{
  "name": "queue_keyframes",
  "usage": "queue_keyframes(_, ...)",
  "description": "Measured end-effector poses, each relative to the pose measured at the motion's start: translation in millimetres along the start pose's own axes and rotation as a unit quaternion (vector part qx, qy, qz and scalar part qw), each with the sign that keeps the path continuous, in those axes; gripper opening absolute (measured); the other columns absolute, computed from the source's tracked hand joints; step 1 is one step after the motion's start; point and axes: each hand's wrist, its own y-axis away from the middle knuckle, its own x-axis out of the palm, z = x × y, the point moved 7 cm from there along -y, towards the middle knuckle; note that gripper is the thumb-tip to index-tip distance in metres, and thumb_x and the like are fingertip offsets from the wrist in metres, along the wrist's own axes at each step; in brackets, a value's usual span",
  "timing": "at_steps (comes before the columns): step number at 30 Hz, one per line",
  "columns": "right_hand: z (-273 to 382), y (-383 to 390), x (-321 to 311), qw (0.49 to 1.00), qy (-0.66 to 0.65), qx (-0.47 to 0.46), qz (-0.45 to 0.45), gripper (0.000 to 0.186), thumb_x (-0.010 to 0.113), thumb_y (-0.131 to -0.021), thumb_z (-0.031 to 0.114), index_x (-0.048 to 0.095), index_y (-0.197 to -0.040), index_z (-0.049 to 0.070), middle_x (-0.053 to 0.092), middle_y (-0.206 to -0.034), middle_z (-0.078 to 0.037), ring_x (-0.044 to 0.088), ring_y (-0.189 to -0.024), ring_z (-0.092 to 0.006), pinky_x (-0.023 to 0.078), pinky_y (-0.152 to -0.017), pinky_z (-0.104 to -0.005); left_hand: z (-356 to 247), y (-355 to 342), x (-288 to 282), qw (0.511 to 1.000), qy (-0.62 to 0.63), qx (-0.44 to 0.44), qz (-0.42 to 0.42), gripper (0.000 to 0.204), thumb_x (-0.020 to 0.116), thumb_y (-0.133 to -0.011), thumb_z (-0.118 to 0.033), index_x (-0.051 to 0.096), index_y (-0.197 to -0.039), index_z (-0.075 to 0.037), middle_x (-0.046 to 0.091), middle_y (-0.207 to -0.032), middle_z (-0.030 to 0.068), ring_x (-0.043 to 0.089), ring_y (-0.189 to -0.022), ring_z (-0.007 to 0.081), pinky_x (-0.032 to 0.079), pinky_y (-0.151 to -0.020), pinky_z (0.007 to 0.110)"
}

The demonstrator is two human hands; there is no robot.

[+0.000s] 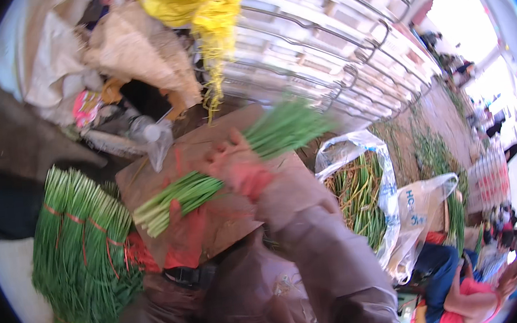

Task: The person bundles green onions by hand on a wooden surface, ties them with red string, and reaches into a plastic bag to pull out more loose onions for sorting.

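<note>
A bunch of long green stalks (190,196), like garlic chives, lies slantwise over a brown board (139,185) in front of me. Its pale cut ends point to the lower left, and its leafy tips blur at the upper right. My right hand (237,166), in a red glove with bare fingertips, is closed over the middle of the bunch. My left hand (184,231), also red-gloved and smeared by motion, grips near the pale ends, its thumb against the stalks. Beside my left arm are several tied bunches (85,240) of the same greens, bound with red bands.
To the right stands a clear plastic bag (384,174) of yellowed stalks, beside a second plastic bag (422,208). White slatted racks (315,37) line the far side. A yellow sack (193,2), a dark phone (144,101) and a bottle (143,130) are ahead. A seated person (471,297) is at lower right.
</note>
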Motion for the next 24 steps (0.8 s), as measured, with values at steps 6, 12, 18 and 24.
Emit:
queue_keyframes(6, 11, -34, 101, 0.959, -0.213, 0.147, -0.114, 0.053, 0.048, -0.086, 0.016, 0.038, -0.138, 0.021, 0.037, -0.140, -0.007, 0.021, -0.138, -0.0372, 0.013, -0.107, -0.0657, -1, 16, -86, 0.981, 0.000, -0.088, -0.173, 0.047, 0.057, -0.093, -0.022, 0.041, -0.133, -0.003, 0.046, -0.135, 0.0132, 0.041, -0.126, 0.0293, 0.032, -0.108, 0.047)
queue_keyframes(12, 3, -34, 104, 0.969, -0.193, 0.146, -0.042, 0.048, 0.040, -0.089, 0.026, 0.038, -0.137, 0.023, 0.033, -0.146, -0.006, 0.020, -0.139, -0.0341, 0.013, -0.108, -0.0637, -8, 29, -58, 0.950, -0.276, -0.087, -0.117, 0.046, 0.056, -0.093, -0.021, 0.041, -0.131, -0.001, 0.047, -0.134, 0.0154, 0.045, -0.123, 0.0296, 0.037, -0.106, 0.042)
queue_keyframes(18, 6, -14, 98, 0.952, -0.145, 0.195, -0.186, 0.047, 0.044, -0.089, 0.024, 0.040, -0.135, 0.020, 0.035, -0.144, -0.009, 0.029, -0.135, -0.0320, 0.026, -0.107, -0.0520, -16, 70, -66, 0.945, -0.127, -0.266, -0.143, 0.044, 0.046, -0.097, -0.022, 0.037, -0.134, 0.000, 0.044, -0.135, 0.0194, 0.043, -0.125, 0.0305, 0.037, -0.105, 0.040)
queue_keyframes(24, -1, 169, 98, 0.879, -0.385, 0.265, -0.096, 0.063, 0.065, -0.075, 0.014, 0.043, -0.133, 0.011, 0.042, -0.138, -0.013, 0.037, -0.130, -0.0326, 0.034, -0.106, -0.0396, -2, 84, -48, 0.882, -0.277, -0.318, -0.208, 0.042, 0.052, -0.093, -0.028, 0.046, -0.127, -0.004, 0.054, -0.125, 0.0159, 0.055, -0.113, 0.0266, 0.046, -0.096, 0.039)
